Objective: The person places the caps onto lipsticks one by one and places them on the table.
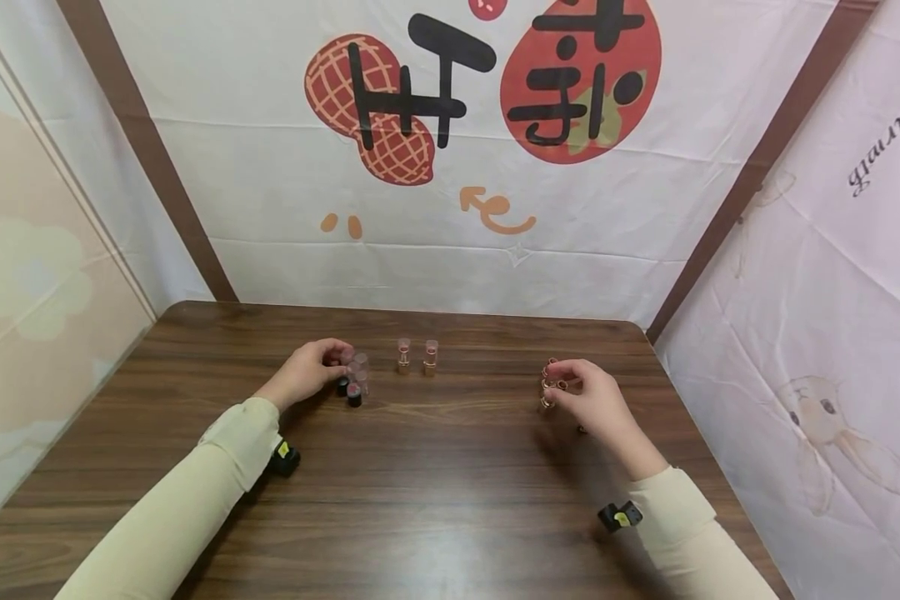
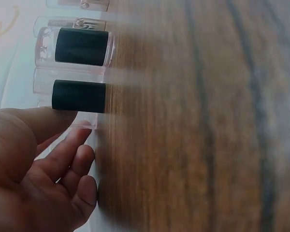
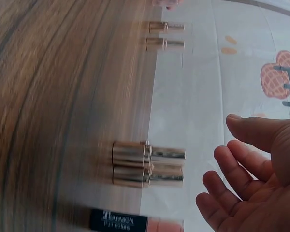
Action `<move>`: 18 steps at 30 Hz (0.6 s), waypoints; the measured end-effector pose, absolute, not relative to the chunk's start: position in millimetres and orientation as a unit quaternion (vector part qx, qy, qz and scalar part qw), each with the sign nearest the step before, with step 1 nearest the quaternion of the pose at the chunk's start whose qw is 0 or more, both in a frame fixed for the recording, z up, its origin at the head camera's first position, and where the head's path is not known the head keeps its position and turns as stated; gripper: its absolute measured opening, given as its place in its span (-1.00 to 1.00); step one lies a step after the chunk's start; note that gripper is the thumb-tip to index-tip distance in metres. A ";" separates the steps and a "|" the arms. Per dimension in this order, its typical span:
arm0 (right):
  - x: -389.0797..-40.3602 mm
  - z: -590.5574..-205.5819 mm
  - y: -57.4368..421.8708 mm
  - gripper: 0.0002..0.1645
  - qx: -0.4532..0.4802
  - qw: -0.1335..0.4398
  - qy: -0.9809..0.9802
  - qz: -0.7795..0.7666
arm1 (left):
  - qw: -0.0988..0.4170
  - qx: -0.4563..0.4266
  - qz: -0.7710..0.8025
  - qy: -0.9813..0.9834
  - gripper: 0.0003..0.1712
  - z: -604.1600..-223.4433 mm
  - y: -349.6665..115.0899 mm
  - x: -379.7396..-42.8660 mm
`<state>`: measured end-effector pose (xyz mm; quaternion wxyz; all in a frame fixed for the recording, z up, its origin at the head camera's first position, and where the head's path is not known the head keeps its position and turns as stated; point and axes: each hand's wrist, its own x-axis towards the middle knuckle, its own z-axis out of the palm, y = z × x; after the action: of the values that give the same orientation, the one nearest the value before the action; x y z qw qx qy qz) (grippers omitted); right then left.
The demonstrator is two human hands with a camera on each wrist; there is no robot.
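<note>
My left hand [image 1: 300, 372] is at a cluster of clear caps [image 1: 361, 363] and black-banded pieces [image 1: 355, 395] on the left part of the table. In the left wrist view, its thumb and forefinger pinch a clear cap [image 2: 89, 119], partly hidden behind a black-banded piece [image 2: 79, 96]. My right hand [image 1: 592, 402] is over gold lipstick tubes [image 1: 547, 398] at the right. The right wrist view shows its fingers loosely bent and holding nothing, apart from two upright gold lipstick tubes [image 3: 129, 175]. Beside them stands a tube with a black lettered band [image 3: 120, 221].
Two gold lipstick tubes with clear tops [image 1: 403, 357] stand between the hands, towards the back of the brown wooden table [image 1: 420, 483]. A printed white cloth [image 1: 270, 167] hangs behind the table, and another cloth [image 1: 817, 333] hangs at the right.
</note>
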<state>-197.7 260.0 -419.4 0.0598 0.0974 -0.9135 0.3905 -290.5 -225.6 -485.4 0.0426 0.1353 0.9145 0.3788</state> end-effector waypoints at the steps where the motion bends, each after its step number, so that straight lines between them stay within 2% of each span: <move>1: -198.5 -419.4 261.9 -0.57 0.098 0.061 -0.914 0.389 | 0.044 0.133 0.377 0.916 -0.58 -485.5 -225.6 -290.4; 8: -205.8 -418.3 277.7 -0.56 0.079 0.041 -0.923 0.375 | 0.038 0.117 0.367 0.922 -0.64 -482.3 -228.9 -286.9; 14: -212.0 -417.8 291.4 -0.52 0.068 -0.010 -0.911 0.408 | -0.004 0.110 0.362 0.926 -0.67 -473.7 -234.3 -284.1; 18: -216.0 -417.0 296.8 -0.52 0.085 -0.024 -0.912 0.401 | -0.042 0.103 0.366 0.924 -0.65 -463.9 -236.0 -281.2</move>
<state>-216.0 296.8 -417.0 -0.0237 0.0848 -0.9117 0.4013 -281.2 -236.0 -463.9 -0.0424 0.1026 0.9238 0.3665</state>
